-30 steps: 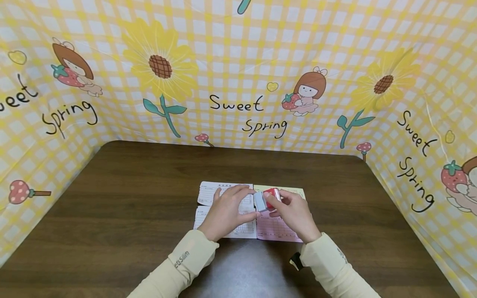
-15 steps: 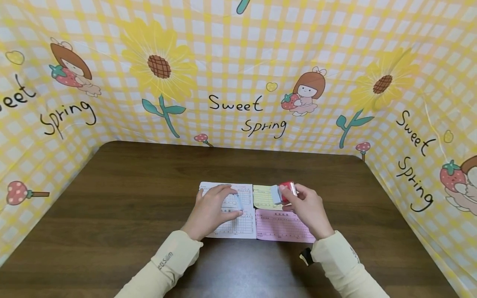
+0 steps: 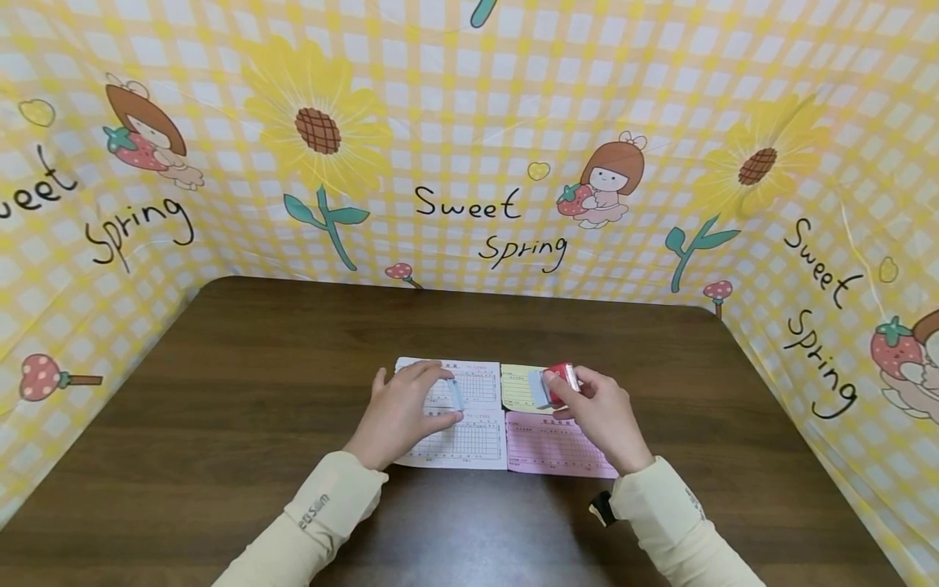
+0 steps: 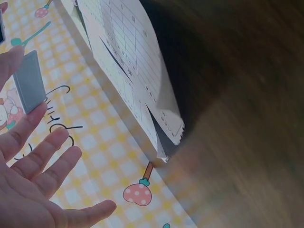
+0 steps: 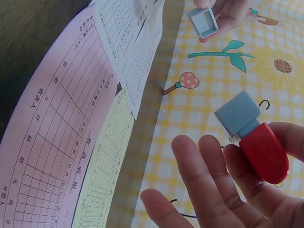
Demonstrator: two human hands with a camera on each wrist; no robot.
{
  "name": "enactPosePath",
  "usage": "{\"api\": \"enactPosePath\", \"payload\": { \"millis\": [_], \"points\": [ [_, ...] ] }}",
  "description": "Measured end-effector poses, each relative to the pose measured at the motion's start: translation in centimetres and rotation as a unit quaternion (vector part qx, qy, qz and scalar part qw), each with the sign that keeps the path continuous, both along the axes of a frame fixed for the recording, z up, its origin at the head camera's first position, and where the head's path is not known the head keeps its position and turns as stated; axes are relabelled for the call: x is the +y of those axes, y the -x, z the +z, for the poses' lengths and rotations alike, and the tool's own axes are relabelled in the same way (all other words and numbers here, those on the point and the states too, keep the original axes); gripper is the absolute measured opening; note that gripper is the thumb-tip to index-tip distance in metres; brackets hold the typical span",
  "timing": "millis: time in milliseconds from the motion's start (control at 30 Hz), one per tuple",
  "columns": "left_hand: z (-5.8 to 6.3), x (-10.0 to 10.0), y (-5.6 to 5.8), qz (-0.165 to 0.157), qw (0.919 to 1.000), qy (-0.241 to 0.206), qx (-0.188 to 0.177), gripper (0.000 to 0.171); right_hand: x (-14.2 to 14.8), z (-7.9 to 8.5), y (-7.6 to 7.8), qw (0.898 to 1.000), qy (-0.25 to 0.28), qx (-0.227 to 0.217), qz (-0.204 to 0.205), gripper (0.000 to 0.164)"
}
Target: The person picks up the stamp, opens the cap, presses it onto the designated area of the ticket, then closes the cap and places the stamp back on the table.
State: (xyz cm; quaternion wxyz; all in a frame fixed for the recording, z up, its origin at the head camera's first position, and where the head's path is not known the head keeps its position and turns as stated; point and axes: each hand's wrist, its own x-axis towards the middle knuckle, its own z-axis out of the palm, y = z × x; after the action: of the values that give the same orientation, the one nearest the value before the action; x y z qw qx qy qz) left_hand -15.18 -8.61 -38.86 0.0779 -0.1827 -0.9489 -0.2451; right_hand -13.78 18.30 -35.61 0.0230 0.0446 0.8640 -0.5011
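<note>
On the brown table [image 3: 293,342], four sheets were laid close together: two white sheets [image 3: 469,444], a yellow sheet [image 3: 517,395] and a pink sheet [image 3: 546,448]. The left hand [image 3: 396,414] was held over the white sheets, its thumb and finger pinched on something small. The right hand [image 3: 607,412] was held by the yellow sheet, and the red stamp [image 5: 263,152] was gripped in it, up off the paper. The little pale cap [image 5: 203,21] was what was pinched on the left. So the opening looked done; the cap was not yet back on. Whether any sheet was stamped could not be told.
</note>
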Motion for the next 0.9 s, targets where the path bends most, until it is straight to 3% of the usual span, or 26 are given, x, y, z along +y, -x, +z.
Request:
{"api": "enactPosePath", "payload": {
  "millis": [567,900],
  "points": [
    [0.0,-0.7,0.2,0.003,0.9999,0.011,0.010,0.054,-0.2,0.2,-0.2,1.000,-0.011,0.006,0.010,0.034],
    [0.2,-1.1,0.2,0.009,0.9998,0.017,-0.003,0.055,-0.2,0.3,-0.2,1.000,-0.017,0.007,0.011,0.034]
  ]
}}
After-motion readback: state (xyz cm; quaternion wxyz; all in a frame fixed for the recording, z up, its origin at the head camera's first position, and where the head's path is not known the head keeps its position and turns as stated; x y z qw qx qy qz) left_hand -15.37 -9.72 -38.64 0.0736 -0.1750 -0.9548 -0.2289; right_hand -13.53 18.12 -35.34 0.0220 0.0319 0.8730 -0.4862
